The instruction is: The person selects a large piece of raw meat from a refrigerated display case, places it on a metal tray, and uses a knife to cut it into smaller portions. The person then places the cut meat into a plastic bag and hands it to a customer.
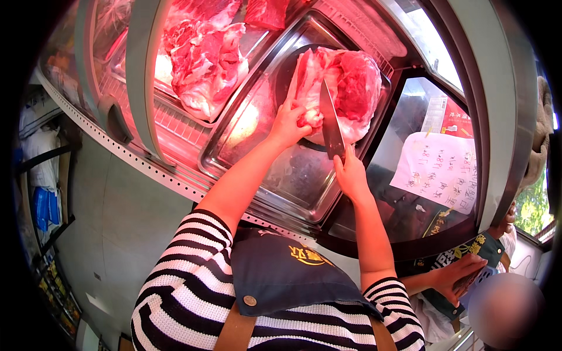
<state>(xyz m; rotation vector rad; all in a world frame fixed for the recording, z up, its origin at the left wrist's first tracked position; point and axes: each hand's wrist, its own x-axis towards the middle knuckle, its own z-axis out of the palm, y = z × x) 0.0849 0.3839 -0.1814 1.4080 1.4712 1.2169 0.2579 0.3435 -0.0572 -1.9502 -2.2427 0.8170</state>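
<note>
A large piece of raw meat (358,83) with pale fat lies on a dark round board (286,75), inside a shallow stainless-steel tray (239,153). My left hand (287,125) is at the meat's near left side. Its index finger lies along the fat, while the thumb and other fingers grip a fatty fold. My right hand (351,175) holds a kitchen knife (332,120) by its handle. The broad blade points away from me over the middle of the meat, its tip at the fat. I cannot tell how deep the edge sits.
Another large cut of meat (204,70) rests to the left, near a wire rack (175,120). Curved frames (142,79) of the refrigerated display case arch on both sides. A handwritten paper (439,171) is taped at right. A co-worker's hand (459,278) appears at lower right.
</note>
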